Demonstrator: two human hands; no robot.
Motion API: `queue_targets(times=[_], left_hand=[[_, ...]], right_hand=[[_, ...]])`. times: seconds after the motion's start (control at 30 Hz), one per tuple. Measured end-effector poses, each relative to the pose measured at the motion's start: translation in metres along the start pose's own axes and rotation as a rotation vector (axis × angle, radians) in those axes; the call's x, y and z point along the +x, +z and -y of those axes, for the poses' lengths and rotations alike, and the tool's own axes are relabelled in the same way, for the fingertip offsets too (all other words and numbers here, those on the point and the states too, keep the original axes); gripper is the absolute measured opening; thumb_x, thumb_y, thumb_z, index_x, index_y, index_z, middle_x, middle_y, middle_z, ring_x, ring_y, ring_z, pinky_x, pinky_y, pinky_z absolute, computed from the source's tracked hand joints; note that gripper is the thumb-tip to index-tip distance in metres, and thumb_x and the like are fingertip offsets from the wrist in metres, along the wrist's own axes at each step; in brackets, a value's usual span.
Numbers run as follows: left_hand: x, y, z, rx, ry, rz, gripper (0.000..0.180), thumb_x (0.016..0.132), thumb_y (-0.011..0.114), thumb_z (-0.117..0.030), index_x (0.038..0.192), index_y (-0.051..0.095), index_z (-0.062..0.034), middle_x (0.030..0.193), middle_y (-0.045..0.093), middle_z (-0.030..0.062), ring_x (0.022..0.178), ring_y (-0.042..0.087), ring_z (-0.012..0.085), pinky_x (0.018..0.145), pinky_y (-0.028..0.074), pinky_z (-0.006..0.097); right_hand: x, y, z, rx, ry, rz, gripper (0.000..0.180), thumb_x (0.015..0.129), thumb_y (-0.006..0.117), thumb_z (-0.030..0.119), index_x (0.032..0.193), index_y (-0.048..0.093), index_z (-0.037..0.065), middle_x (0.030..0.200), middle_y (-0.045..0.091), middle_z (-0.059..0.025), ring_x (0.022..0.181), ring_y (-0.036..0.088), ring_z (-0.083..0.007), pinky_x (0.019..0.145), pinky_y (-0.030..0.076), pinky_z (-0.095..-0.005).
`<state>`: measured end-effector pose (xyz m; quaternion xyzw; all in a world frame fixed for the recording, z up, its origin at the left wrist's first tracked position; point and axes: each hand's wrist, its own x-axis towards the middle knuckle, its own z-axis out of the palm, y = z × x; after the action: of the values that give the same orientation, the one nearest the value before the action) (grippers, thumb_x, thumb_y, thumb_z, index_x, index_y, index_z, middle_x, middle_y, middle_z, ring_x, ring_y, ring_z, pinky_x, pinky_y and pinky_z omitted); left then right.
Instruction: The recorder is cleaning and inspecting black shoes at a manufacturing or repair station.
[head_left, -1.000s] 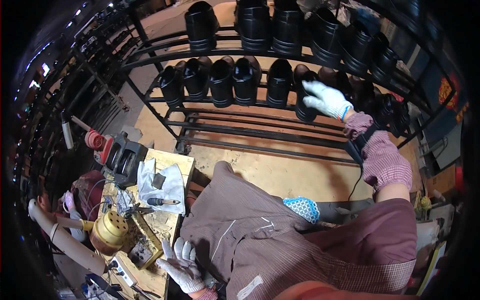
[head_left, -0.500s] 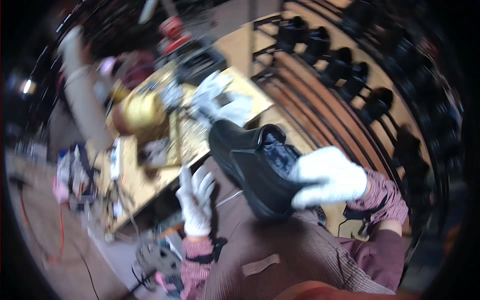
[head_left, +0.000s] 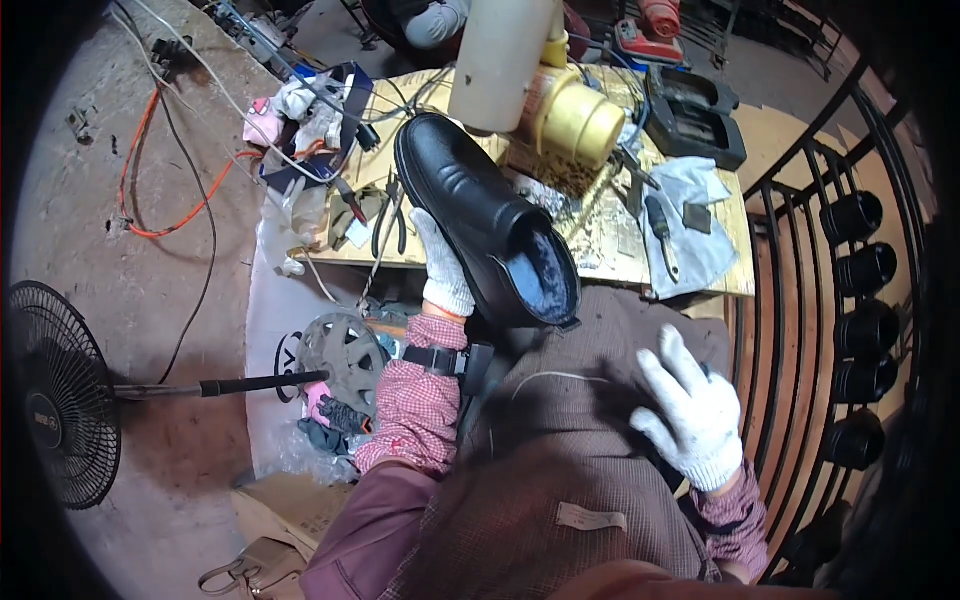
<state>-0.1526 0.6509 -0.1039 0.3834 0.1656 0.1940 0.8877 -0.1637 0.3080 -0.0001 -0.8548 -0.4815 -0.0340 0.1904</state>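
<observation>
A black slip-on shoe with a bluish fuzzy lining is held up over my lap, its toe toward the far left and its opening toward me. My left hand, in a white knit glove, grips the shoe from its left side; most of those fingers are hidden under the shoe. Off to the right, above the apron, my gloved right hand is empty, its fingers spread apart.
Beyond the shoe stands a wooden workbench with a yellow duct piece, pliers, a screwdriver on a pale cloth and a black tray. A rack of black shoes is right; a fan stands left.
The shoe has passed from my right hand to my left and moved left over the bench edge. My right hand has let go and come down. The view has swung left.
</observation>
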Motion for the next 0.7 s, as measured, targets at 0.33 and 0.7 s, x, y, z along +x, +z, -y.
queue_targets(times=[0.33,0.7], left_hand=[[0.070,-0.036,0.013,-0.190,-0.030,0.127,0.083,0.097,0.037,-0.073,0.152,0.040,-0.0113,0.145,0.053,0.0112,0.128,0.054,0.0296,0.113,0.041,0.044],[0.038,0.031,0.007,-0.452,-0.300,0.434,0.055,0.106,0.043,-0.037,0.145,0.041,0.0005,0.131,0.059,0.0194,0.119,0.060,0.0338,0.107,0.049,0.043]], right_hand=[[-0.069,0.015,-0.023,-0.025,0.443,-0.058,0.056,0.094,0.064,0.044,0.133,0.061,0.004,0.140,0.056,-0.0265,0.107,0.066,-0.0409,0.086,0.054,-0.0432],[-0.036,0.008,-0.025,-0.039,0.369,0.020,0.056,0.089,0.070,0.035,0.136,0.059,0.007,0.144,0.053,-0.0247,0.108,0.066,-0.0353,0.081,0.051,-0.0407]])
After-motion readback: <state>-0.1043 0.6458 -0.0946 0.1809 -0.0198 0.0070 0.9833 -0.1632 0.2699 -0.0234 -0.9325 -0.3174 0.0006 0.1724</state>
